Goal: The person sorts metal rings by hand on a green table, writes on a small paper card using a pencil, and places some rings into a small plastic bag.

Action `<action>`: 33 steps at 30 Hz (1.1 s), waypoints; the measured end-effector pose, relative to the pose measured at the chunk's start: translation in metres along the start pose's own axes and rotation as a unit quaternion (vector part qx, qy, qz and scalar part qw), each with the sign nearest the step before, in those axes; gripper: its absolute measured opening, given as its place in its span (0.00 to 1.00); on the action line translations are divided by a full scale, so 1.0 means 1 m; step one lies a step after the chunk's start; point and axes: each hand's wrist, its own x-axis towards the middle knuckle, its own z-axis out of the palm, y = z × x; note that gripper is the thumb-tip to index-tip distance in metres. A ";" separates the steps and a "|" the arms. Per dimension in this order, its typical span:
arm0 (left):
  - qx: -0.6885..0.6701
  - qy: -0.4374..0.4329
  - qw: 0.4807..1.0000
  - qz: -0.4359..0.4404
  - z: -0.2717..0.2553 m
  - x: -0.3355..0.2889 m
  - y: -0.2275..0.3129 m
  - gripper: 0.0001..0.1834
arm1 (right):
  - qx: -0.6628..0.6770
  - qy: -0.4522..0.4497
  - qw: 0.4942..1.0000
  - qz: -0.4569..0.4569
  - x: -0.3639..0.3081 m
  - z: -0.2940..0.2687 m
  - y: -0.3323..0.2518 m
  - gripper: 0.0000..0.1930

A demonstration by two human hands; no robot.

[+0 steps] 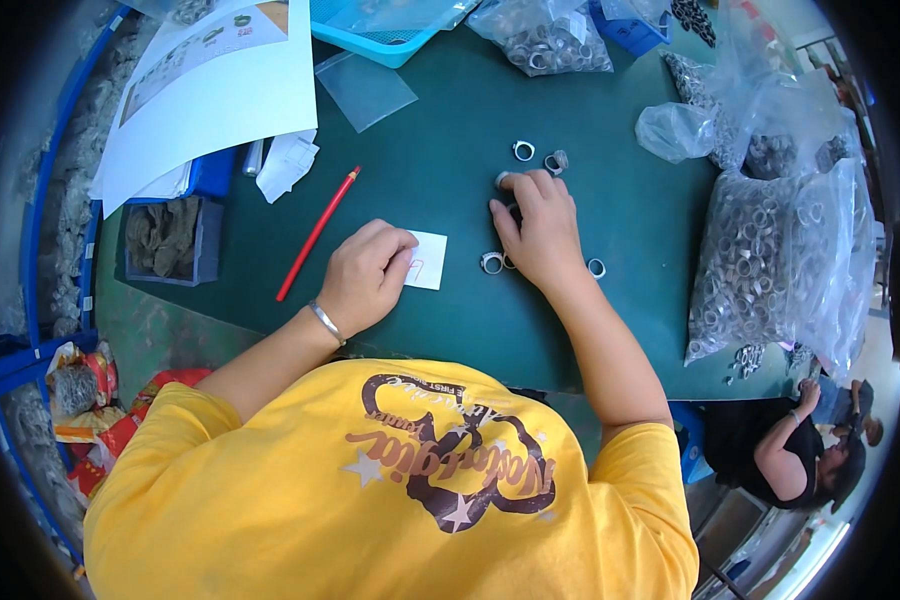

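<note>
A small white paper slip [428, 262] with a red handwritten mark lies on the table. My left hand [365, 275] is closed at its left edge, thumb and forefinger on the paper. Further right, my right hand [542, 225] is bent over the tabletop, its forefinger tip on a silver ring [502, 179]. Its thumb sits a little nearer me, and the hand hides part of another ring. Loose rings lie around it: one ring [523, 151] beyond, a ring [556, 162] beside that, one ring [492, 262] near the wrist's left and one ring [596, 268] right of the forearm.
A red pencil [318, 234] lies left of my left hand. Large clear bags of rings [760, 265] crowd the right side; another bag [545, 45] and a turquoise basket [385, 45] stand at the back. A grey-blue box [206, 245] sits left. Another person [795, 455] is at lower right.
</note>
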 end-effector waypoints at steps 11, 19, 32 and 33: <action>-0.134 0.035 0.989 -0.060 -0.018 -0.003 -0.004 0.04 | -0.034 0.041 0.996 0.071 0.008 -0.012 0.054 0.07; 0.183 -0.014 0.965 -0.186 -0.068 0.001 -0.032 0.08 | 0.108 0.039 0.987 -0.110 -0.020 -0.017 -0.031 0.15; 0.111 -0.090 0.972 0.185 -0.065 -0.011 -0.011 0.13 | 0.322 -0.013 0.933 0.162 -0.022 -0.010 -0.076 0.14; 0.115 -0.109 0.971 0.177 -0.064 -0.014 -0.015 0.15 | 0.355 -0.034 0.917 0.178 -0.027 -0.006 -0.068 0.14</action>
